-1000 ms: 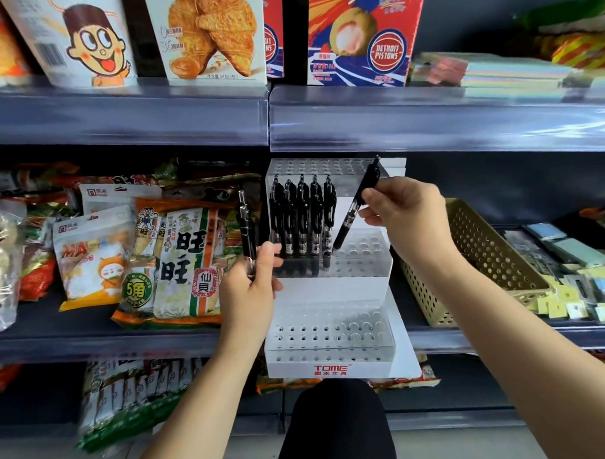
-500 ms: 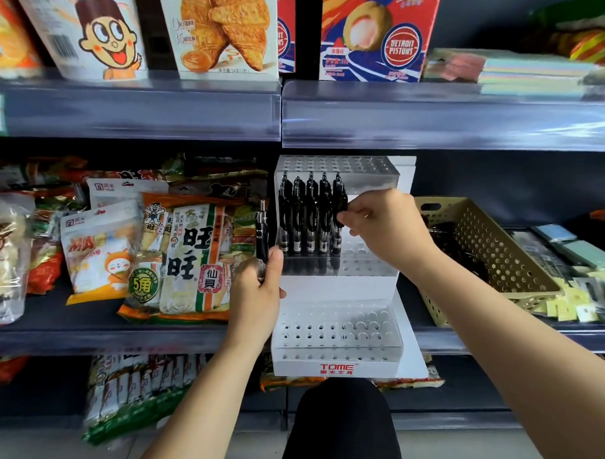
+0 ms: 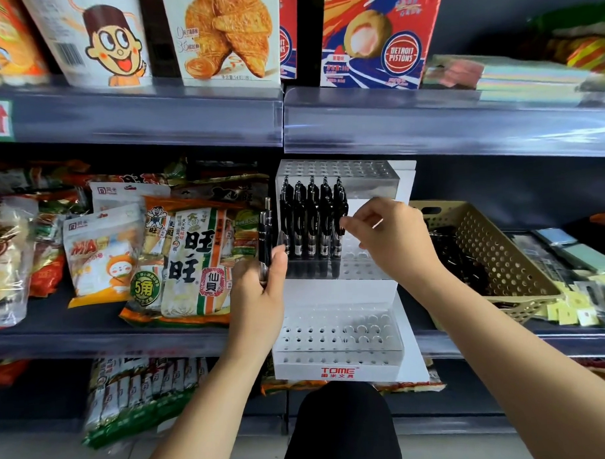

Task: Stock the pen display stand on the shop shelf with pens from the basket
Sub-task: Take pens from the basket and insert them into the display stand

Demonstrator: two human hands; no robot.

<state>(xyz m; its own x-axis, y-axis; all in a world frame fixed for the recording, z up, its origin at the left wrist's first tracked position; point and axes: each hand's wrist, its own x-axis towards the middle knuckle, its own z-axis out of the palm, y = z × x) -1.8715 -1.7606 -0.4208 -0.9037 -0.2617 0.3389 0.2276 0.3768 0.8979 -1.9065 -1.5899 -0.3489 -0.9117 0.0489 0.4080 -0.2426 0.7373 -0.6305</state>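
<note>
The white and clear tiered pen stand (image 3: pixel 339 331) sits on the middle shelf, straight ahead. Several black pens (image 3: pixel 309 222) stand upright in the left part of its middle tier. My right hand (image 3: pixel 387 236) reaches in from the right, thumb and forefinger pinching the rightmost pen of that row. My left hand (image 3: pixel 258 292) is just left of the stand and grips another black pen (image 3: pixel 265 230) upright. The beige perforated basket (image 3: pixel 508 270) stands to the right of the stand with more dark pens (image 3: pixel 456 255) inside.
Snack bags (image 3: pixel 189 260) crowd the shelf left of the stand. The upper shelf edge (image 3: pixel 427 122) hangs just above the stand's top tier. Small stationery packs (image 3: pixel 578 309) lie right of the basket. My knee (image 3: pixel 342 427) in black is below the stand.
My right hand brought its tilted pen down and stood it in the middle tier at the right end of the row. My left hand kept its pen upright and barely moved.
</note>
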